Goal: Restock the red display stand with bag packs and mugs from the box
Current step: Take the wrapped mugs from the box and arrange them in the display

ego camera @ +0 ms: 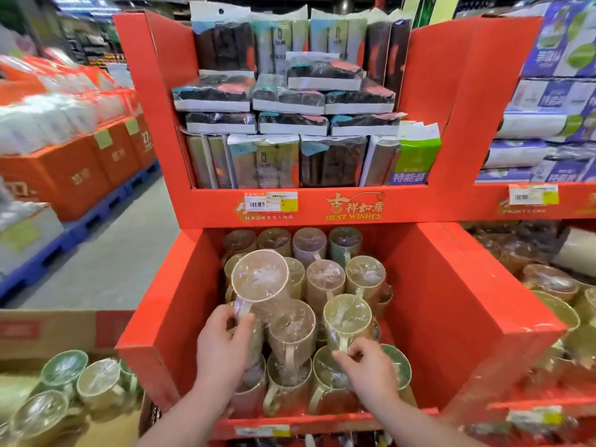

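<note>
The red display stand (464, 130) fills the middle of the view. Its upper shelf holds stacked bag packs (290, 101) in clear wrap. Its lower bin (167, 304) is packed with several plastic-wrapped mugs. My left hand (222, 346) grips the handle of a tall pinkish mug (261, 279), which sits on top of the others at the bin's left. My right hand (367, 366) pinches the handle of a yellow-green mug (346, 314) on the upper layer at the right. The cardboard box (64, 330) with more wrapped mugs (80, 379) sits at the lower left.
A second red stand (548, 201) with tissue packs and mugs adjoins on the right. Orange cartons on blue pallets (80, 175) line the left side. Grey aisle floor (122, 253) runs between them and the stand.
</note>
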`<state>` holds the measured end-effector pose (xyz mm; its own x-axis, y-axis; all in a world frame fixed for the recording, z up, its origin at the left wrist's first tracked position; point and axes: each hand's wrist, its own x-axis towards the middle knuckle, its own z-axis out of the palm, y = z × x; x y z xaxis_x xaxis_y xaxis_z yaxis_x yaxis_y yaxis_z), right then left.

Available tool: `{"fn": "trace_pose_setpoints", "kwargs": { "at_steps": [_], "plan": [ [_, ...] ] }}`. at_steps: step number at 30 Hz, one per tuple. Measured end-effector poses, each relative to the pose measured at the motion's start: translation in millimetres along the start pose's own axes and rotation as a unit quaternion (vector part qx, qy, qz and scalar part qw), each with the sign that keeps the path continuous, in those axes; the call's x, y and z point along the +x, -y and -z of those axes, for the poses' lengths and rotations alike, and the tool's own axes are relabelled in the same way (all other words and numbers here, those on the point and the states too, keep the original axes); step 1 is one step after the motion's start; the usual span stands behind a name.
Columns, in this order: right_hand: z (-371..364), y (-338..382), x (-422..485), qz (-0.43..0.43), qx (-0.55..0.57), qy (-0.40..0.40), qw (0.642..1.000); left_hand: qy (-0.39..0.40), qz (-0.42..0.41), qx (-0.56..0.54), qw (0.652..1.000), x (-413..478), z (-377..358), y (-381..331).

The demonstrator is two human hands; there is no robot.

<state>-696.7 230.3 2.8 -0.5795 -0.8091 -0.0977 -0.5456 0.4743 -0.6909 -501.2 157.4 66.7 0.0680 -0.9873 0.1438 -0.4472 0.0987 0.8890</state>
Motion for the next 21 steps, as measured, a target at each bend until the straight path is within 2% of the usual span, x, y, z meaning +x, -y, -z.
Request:
{"fn": "trace_pose_setpoints", "kwargs": {
  "at_steps": [11, 21],
  "plan": [
    [-11, -2, 7, -0.022, 0.042, 0.051, 0.998, 0.019, -0.003, -0.015, 1.0, -4, -9, -5],
    [-2, 0, 11, -0.012, -0.003, 0.071, 0.997, 0.018, -0.012, -0.008, 1.0, -5, -17, -7]
  ]
}}
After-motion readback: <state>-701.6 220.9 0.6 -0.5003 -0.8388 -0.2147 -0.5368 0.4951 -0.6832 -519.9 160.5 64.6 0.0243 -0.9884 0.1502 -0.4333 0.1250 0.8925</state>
